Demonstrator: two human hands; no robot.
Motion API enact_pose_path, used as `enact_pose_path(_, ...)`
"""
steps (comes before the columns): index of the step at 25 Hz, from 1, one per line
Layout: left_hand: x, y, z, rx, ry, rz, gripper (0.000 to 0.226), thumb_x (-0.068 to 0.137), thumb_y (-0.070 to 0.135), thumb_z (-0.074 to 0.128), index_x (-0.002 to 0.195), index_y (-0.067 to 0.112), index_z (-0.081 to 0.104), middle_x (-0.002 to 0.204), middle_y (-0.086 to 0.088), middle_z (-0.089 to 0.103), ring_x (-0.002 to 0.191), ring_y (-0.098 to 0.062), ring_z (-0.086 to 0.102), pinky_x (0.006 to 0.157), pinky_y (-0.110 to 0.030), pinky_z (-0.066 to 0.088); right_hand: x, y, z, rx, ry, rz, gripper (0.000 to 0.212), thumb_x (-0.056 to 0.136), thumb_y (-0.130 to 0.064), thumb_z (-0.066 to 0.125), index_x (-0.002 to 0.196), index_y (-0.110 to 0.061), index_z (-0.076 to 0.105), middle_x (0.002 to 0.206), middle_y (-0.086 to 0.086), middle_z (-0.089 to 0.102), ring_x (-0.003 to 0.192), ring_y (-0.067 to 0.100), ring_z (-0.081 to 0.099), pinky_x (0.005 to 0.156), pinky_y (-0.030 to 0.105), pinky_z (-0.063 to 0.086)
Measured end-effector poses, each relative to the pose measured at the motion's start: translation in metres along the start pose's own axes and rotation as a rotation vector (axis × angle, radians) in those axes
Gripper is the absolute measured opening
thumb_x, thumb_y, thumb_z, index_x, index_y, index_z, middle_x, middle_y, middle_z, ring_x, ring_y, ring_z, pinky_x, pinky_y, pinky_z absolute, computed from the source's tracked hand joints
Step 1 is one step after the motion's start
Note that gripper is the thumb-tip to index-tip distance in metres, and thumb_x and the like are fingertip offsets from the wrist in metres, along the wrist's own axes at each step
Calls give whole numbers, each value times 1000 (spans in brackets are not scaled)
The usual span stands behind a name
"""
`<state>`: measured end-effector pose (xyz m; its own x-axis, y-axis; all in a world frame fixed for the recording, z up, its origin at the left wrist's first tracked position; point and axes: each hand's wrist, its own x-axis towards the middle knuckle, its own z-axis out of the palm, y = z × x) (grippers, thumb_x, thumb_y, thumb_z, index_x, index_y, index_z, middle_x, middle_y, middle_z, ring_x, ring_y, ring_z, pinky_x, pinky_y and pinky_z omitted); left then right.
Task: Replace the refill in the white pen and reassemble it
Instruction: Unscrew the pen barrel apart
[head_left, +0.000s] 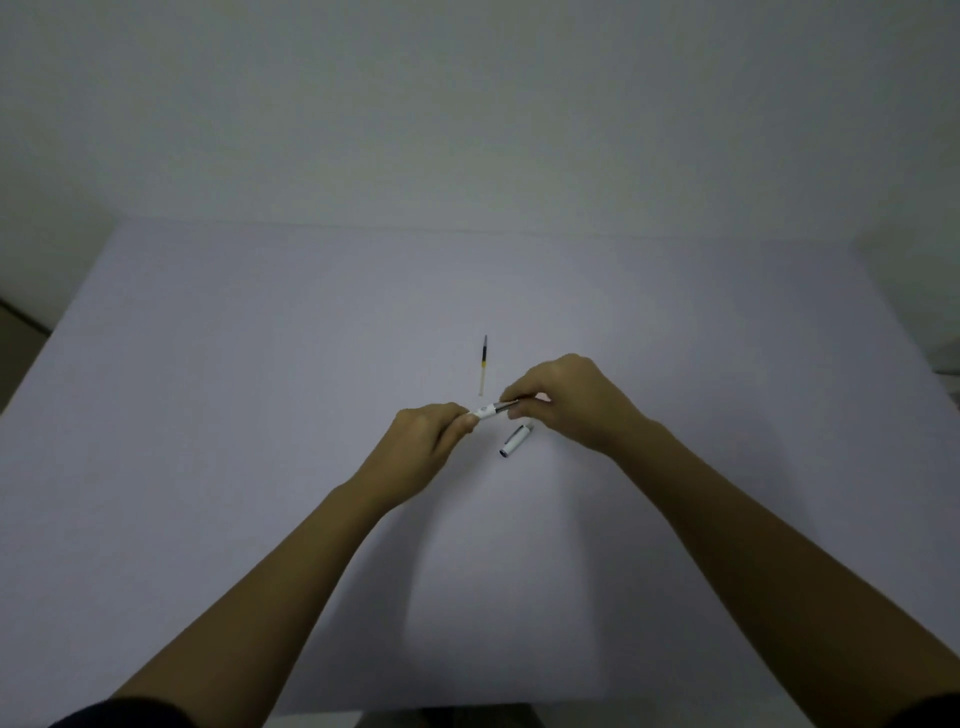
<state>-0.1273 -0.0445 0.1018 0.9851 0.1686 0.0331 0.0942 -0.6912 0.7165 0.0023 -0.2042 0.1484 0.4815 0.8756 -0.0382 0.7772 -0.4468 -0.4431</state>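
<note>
I hold the white pen (490, 410) between both hands above the middle of the table. My left hand (422, 448) grips its white barrel end. My right hand (567, 397) pinches its grey front section, whose far end is hidden by my fingers. The pen's white cap (516, 440) lies on the table just below my right hand, its dark open end toward me. A thin refill (483, 365), dark at the far tip and yellowish-clear toward me, lies on the table just beyond my hands.
The table (260, 415) is covered in pale lilac-white and reaches a plain wall at the back. Its left and right edges fall away at the sides of the view.
</note>
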Motion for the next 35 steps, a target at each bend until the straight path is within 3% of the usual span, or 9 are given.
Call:
enact_pose_path(3,-4,7,2,92,12,21,30,97,33,40,88,11,58,65,2,51,55,-15,44,50,-20,31,-6,-2,-2,63,82,-39,14,77,-24,73,87,-14,70,80,-3,70,72,9,58,68,26,47)
enact_pose_path(6,-10,10,0,110,61,72,25,96,32,43,91,12,58,68,1,52,59,-16,46,54,-24,32,-6,-4,-6,118,-78,77,30,85,-44,59,100,-19,66,85,-8,66,73,5,56,66,19,42)
enact_pose_path(9,-16,11,-3,129,94,105,23,94,30,46,93,12,59,71,-3,56,61,-16,48,56,-25,36,-6,-4,-10,49,-228,109,31,94,-36,48,97,-16,71,87,0,74,62,8,56,60,23,42)
enact_pose_path(12,-21,11,-6,119,97,105,22,94,28,48,94,10,60,72,-7,58,63,-19,49,58,-29,38,-9,-8,-13,160,-129,94,18,85,-28,64,97,-19,75,88,0,76,75,13,65,71,29,49)
enact_pose_path(17,-27,16,-12,106,139,102,19,93,25,50,93,9,60,71,-9,59,62,-19,48,57,-29,36,-13,-16,-11,255,31,32,20,73,-26,78,92,-20,76,83,-6,74,76,-1,63,72,14,47)
enact_pose_path(23,-31,16,-18,138,160,126,19,92,24,52,96,8,61,72,-9,59,63,-18,47,57,-29,37,-10,-22,-9,145,-115,147,31,90,-41,52,97,-21,73,87,6,75,61,14,55,57,25,41)
enact_pose_path(27,-34,18,-19,110,156,109,19,93,25,51,95,9,60,70,-6,56,62,-20,48,57,-29,36,-11,-29,-16,226,-22,47,8,81,-25,70,87,-22,73,79,-13,70,75,-1,61,71,16,46)
enact_pose_path(30,-36,19,-21,94,153,103,18,94,24,50,94,9,60,70,0,52,62,-18,45,58,-26,34,-14,-33,-19,182,5,-37,16,76,-25,75,89,-21,69,79,-16,61,76,-6,56,73,12,41)
enact_pose_path(35,-39,18,-24,101,151,96,19,94,25,49,95,9,60,71,-3,55,63,-20,48,57,-28,36,-15,-35,-16,68,-115,104,36,93,-43,46,99,-18,71,90,2,73,65,10,56,62,23,43)
